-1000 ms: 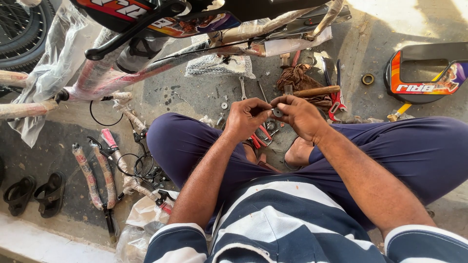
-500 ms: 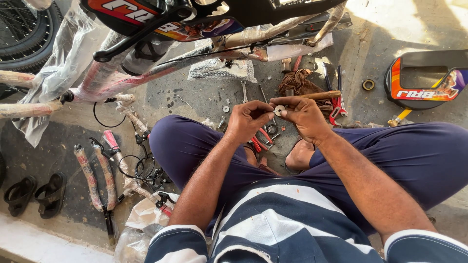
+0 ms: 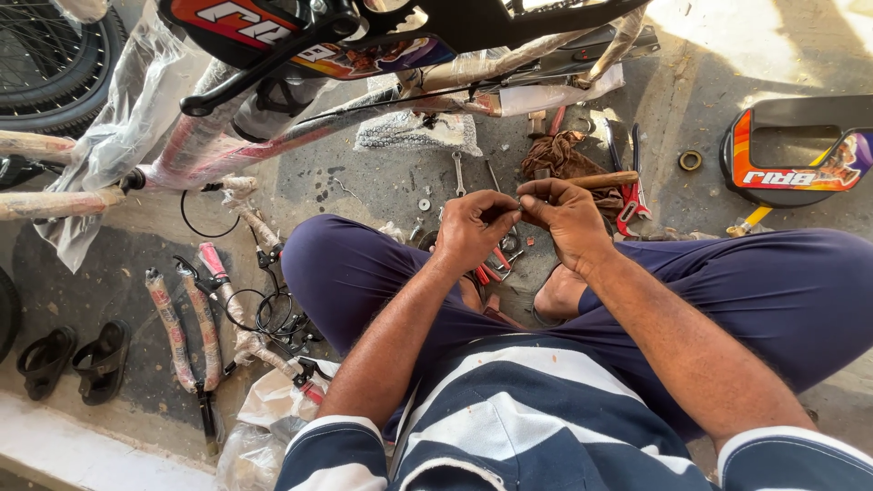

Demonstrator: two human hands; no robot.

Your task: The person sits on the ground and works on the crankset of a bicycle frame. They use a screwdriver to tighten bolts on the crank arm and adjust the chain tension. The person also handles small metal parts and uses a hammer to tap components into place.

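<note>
You sit cross-legged on the floor (image 3: 382, 182), and your left hand (image 3: 473, 232) and right hand (image 3: 564, 214) meet above your lap, fingers pinched closed on a small part (image 3: 518, 207). I judge you are fitting it; the next move needs a steady twist. The part itself is almost hidden. Pliers (image 3: 629, 205) lie just beyond, near the wrapped bicycle frame (image 3: 273, 136).

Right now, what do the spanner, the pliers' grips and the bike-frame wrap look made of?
Spanner: bare metal, grey sheen, likely steel. Pliers: red grips, probably plastic or rubber; smooth, matte. Wrap on the frame: clear plastic film, crinkled and glossy, over what may be paper padding.
</note>
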